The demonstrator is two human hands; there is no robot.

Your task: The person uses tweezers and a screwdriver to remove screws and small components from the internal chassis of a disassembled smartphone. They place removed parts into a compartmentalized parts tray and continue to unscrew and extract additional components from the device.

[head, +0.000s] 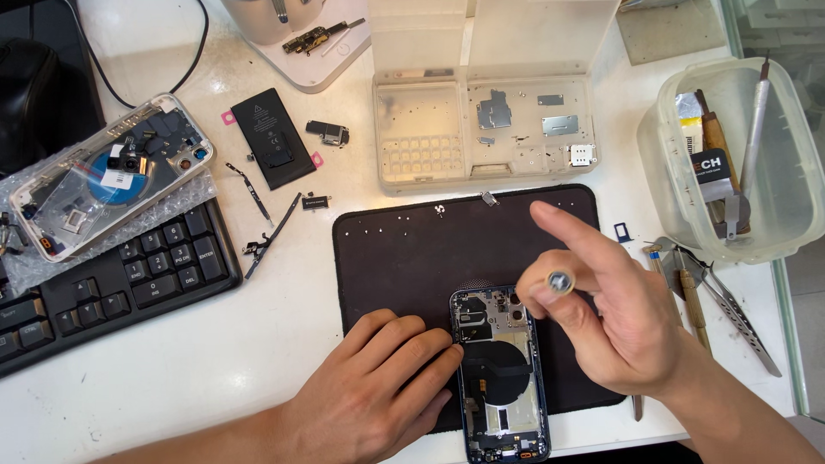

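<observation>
mat's [395,249] upper half free, tub [778,172] right

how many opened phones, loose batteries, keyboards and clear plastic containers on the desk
Opened phones: 2 (blue one under the hands, silver one on bubble wrap)
Loose batteries: 1
Keyboards: 1
Clear plastic containers: 2 (parts box, tool tub)
Total: 6
</observation>
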